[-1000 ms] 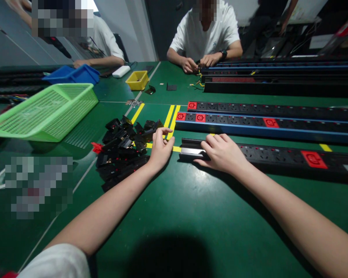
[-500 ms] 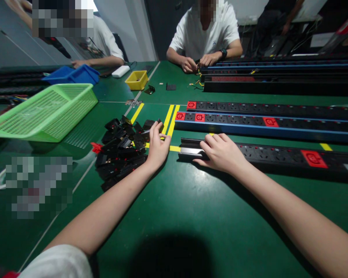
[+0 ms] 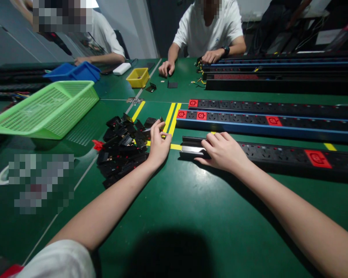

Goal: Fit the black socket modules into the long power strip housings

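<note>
My left hand (image 3: pixel 160 143) is at the right edge of a pile of black parts (image 3: pixel 118 154), its fingers curved beside a black piece (image 3: pixel 153 122). Whether the fingertips grip that piece is hard to make out. My right hand (image 3: pixel 224 151) is wrapped over the nearest black power strip (image 3: pixel 281 156), close to its left end, with the thumb on the near side. A bare metallic channel (image 3: pixel 193 149) shows at that end of the strip, left of my fingers. Red and black sockets line the strip to the right.
Beyond lie a blue-edged strip (image 3: pixel 237 126) and another black strip (image 3: pixel 249 105). A green basket (image 3: pixel 75 112), blue bins (image 3: pixel 72 72) and a yellow bin (image 3: pixel 137 78) stand left. Two people sit across the green table (image 3: pixel 174 216); another stands behind.
The person opposite has moved one hand left and down onto the table, away from the wires. The view has shifted slightly; my hands keep nearly the same places.
</note>
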Tool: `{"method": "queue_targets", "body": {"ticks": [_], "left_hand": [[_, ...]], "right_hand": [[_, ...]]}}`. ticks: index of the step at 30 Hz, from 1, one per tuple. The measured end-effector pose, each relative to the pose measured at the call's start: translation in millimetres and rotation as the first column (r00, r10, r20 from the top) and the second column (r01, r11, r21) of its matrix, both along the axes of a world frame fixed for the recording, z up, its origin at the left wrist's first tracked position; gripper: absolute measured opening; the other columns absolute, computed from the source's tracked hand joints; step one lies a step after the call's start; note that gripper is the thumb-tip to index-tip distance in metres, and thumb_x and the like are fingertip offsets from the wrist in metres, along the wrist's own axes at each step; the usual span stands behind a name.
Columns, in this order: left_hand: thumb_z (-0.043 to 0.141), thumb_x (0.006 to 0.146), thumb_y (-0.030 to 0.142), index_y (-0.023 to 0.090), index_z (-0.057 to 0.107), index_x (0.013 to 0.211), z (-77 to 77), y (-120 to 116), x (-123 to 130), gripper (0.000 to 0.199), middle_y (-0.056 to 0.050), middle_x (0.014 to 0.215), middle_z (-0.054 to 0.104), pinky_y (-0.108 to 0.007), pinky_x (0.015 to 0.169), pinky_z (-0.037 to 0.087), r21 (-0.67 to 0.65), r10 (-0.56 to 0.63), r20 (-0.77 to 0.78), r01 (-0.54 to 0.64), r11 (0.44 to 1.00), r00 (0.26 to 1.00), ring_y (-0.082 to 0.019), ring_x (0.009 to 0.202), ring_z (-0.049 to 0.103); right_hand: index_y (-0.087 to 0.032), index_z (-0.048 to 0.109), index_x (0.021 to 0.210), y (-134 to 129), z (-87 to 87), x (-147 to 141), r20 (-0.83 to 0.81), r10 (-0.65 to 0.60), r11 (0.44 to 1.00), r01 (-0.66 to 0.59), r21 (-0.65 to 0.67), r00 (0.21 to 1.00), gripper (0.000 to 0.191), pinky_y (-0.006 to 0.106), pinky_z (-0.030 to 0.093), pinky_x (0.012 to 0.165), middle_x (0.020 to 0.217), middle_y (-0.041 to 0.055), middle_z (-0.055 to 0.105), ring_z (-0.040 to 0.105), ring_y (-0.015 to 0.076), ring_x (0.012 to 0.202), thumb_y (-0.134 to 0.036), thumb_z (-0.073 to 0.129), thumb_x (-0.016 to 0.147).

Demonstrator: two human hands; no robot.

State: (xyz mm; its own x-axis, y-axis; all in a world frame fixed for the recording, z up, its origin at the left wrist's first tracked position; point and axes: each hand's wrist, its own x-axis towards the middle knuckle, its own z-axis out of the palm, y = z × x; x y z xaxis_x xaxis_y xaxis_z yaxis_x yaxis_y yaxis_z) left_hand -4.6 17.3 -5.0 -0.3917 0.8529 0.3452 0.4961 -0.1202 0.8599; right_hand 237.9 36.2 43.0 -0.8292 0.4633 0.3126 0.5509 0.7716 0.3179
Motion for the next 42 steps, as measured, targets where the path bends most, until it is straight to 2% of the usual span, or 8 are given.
{"method": "queue_targets", "body": {"ticks": [5, 13, 19, 24, 34, 39, 42], "left_hand": [[0.055, 0.08, 0.012, 0.023, 0.051, 0.125, -1.0, 1.0, -1.6, 0.047, -0.012, 0.147, 0.039, -0.028, 0.075, 0.052, 0.01, 0.011, 0.036, -0.012, 1.0, 0.999, -0.014, 0.088, 0.06], [0.06, 0.081, 0.018, 0.026, 0.046, 0.134, -8.8, 3.7, -3.1, 0.056, -0.013, 0.157, 0.022, -0.032, 0.081, 0.052, -0.025, 0.009, 0.063, -0.008, 1.0, 0.998, -0.015, 0.092, 0.061], [0.061, 0.078, 0.016, 0.024, 0.045, 0.133, -11.4, 4.5, -2.7, 0.058, -0.014, 0.152, 0.028, -0.033, 0.083, 0.052, -0.02, -0.007, 0.032, 0.007, 1.0, 0.999, -0.014, 0.088, 0.06], [0.06, 0.079, 0.016, 0.024, 0.048, 0.128, -10.8, 3.4, -2.2, 0.051, -0.013, 0.148, 0.031, -0.034, 0.084, 0.052, -0.019, -0.029, 0.018, 0.029, 0.999, 0.999, -0.014, 0.089, 0.059], [0.056, 0.08, 0.011, 0.02, 0.055, 0.122, -7.8, -0.3, 3.0, 0.043, -0.012, 0.137, 0.044, -0.029, 0.077, 0.052, 0.042, -0.017, -0.003, 0.017, 0.999, 1.0, -0.013, 0.09, 0.058], [0.054, 0.082, 0.012, 0.018, 0.059, 0.118, -2.1, -4.0, 7.1, 0.037, -0.012, 0.13, 0.052, -0.028, 0.075, 0.05, 0.076, -0.078, -0.035, 0.08, 0.994, 0.996, -0.016, 0.102, 0.058], [0.054, 0.083, 0.012, 0.019, 0.061, 0.116, 0.9, -5.7, 8.3, 0.035, -0.011, 0.128, 0.055, -0.027, 0.072, 0.049, 0.067, -0.113, -0.039, 0.115, 0.991, 0.993, -0.015, 0.097, 0.059]], "right_hand": [[-0.015, 0.065, 0.093, 0.4, 0.4, -0.2, -0.004, 0.008, 1.0, -0.008, 0.001, 1.0, 0.049, 0.038, 0.03, 0.073, 0.093, 0.0135, 0.06, 0.05, 0.0269, 0.083, -0.058, 0.043, 0.093], [-0.015, 0.066, 0.093, 0.1, 1.5, -0.7, -0.011, 0.017, 1.0, -0.017, -0.011, 1.0, 0.048, 0.039, 0.03, 0.073, 0.092, 0.0137, 0.06, 0.05, 0.0275, 0.083, -0.058, 0.045, 0.093], [-0.015, 0.065, 0.093, -0.3, 1.8, -0.9, 0.025, 0.01, 1.0, -0.01, 0.016, 1.0, 0.05, 0.04, 0.031, 0.073, 0.092, 0.0136, 0.059, 0.05, 0.0281, 0.083, -0.059, 0.04, 0.094], [-0.015, 0.065, 0.094, -0.3, 2.0, -1.0, 0.026, 0.006, 1.0, -0.007, 0.019, 1.0, 0.05, 0.04, 0.031, 0.074, 0.092, 0.0138, 0.06, 0.049, 0.0281, 0.083, -0.059, 0.042, 0.094], [-0.015, 0.064, 0.093, -0.6, 2.2, -1.0, 0.023, 0.005, 1.0, -0.005, 0.027, 1.0, 0.048, 0.038, 0.028, 0.074, 0.092, 0.0127, 0.059, 0.049, 0.0266, 0.083, -0.058, 0.043, 0.093], [-0.015, 0.063, 0.093, -1.2, 1.8, -0.9, 0.024, -0.001, 1.0, 0.0, 0.027, 1.0, 0.047, 0.037, 0.026, 0.074, 0.092, 0.0117, 0.059, 0.049, 0.0258, 0.083, -0.058, 0.044, 0.094], [-0.015, 0.063, 0.092, -1.0, 1.1, -0.5, 0.019, -0.003, 1.0, 0.002, 0.027, 1.0, 0.047, 0.037, 0.025, 0.074, 0.093, 0.0118, 0.059, 0.048, 0.0256, 0.083, -0.058, 0.044, 0.093]]}}
